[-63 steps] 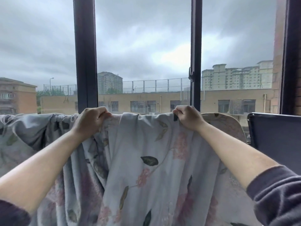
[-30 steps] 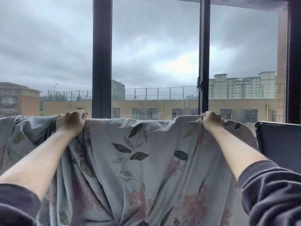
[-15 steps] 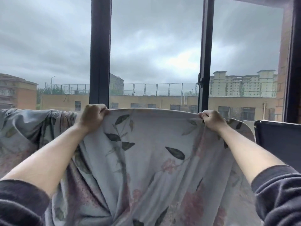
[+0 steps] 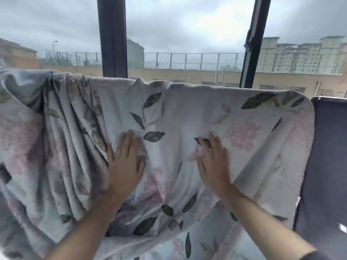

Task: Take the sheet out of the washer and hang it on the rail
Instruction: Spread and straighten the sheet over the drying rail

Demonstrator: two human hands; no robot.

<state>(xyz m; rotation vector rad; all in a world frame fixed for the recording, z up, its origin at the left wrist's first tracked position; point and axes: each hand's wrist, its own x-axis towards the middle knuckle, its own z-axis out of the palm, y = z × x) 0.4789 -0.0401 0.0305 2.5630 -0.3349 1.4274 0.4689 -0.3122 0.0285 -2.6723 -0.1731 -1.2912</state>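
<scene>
A pale grey sheet (image 4: 187,113) printed with dark leaves and pink flowers hangs draped over a rail in front of the window; the rail itself is hidden under the fabric. The sheet is bunched in folds on the left and spread flatter on the right. My left hand (image 4: 125,162) lies flat on the hanging cloth with straight fingers. My right hand (image 4: 213,162) also presses flat against the cloth a little to the right. Neither hand grips the fabric.
Dark window frame posts (image 4: 112,36) stand behind the sheet, with rooftops and grey sky beyond. A dark blue cloth (image 4: 326,156) hangs at the right edge beside the sheet.
Both hands have let go of the sheet's top edge and dropped lower, now lying flat on the hanging fabric. The sheet's top edge lies spread along the rail.
</scene>
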